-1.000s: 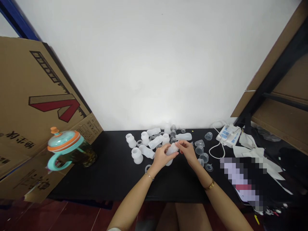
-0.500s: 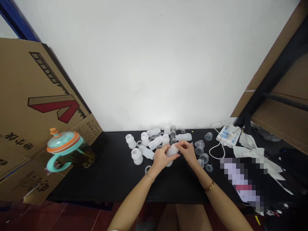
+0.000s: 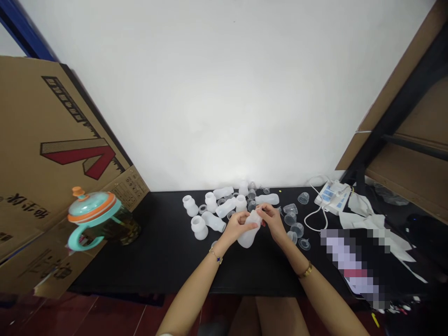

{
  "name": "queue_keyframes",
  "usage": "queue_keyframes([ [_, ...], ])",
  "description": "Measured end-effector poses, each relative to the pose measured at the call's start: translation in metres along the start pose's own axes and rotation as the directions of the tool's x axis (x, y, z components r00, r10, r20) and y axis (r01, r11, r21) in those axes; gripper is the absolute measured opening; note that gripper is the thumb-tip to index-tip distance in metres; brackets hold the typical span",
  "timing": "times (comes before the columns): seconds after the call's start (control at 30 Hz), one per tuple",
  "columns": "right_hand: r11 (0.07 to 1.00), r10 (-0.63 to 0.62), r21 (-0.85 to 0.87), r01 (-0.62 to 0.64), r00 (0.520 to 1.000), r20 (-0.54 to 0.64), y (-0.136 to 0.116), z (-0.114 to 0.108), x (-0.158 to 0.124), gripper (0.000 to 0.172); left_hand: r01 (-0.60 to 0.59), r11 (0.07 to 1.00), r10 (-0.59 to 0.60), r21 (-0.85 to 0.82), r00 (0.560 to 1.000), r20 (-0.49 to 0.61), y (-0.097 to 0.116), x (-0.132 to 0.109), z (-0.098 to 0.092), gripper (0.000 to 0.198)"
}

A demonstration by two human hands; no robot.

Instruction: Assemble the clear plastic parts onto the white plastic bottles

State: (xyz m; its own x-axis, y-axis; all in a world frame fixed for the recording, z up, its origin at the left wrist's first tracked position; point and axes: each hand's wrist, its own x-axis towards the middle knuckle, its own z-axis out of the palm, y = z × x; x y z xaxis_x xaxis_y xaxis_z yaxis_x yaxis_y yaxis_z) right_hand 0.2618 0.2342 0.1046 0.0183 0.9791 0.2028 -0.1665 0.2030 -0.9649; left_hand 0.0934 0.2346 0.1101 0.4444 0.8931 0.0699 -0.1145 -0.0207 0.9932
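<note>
A frosted white baby bottle is held tilted over the black table, its wide base toward me. My left hand is closed around its side, thumb across the front. At the upper, narrow end, the fingers of my right hand pinch the bottle; any small part between them is hidden. Left of my hands stand several similar bottles, one open-necked bottle nearest. Another bottle lies on its side. Clear dome caps lie to the right of my right hand. A ring rests among the bottles.
A teal-and-orange lidded jug stands at the left by a large cardboard box. At the right are a power strip with a white cable, torn white paper and a blurred-out flat object. A white wall rises behind.
The bottle in my hands has swung so its wide base now shows below my left hand. My left hand has shifted slightly, and its wrist has turned.
</note>
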Motion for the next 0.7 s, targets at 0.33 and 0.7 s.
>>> queue_keyframes([
  [0.33,1.000,0.016,0.018,-0.018,0.992,0.123,0.002,-0.002,-0.003,0.034,0.127,0.965,-0.099,-0.230,0.986,0.132,0.003,-0.003,-0.002,0.058],
  [0.7,0.997,0.040,0.054,-0.051,0.983,0.178,0.010,-0.005,-0.002,0.036,0.109,0.943,-0.059,-0.314,0.984,0.165,0.003,-0.001,-0.004,0.055],
])
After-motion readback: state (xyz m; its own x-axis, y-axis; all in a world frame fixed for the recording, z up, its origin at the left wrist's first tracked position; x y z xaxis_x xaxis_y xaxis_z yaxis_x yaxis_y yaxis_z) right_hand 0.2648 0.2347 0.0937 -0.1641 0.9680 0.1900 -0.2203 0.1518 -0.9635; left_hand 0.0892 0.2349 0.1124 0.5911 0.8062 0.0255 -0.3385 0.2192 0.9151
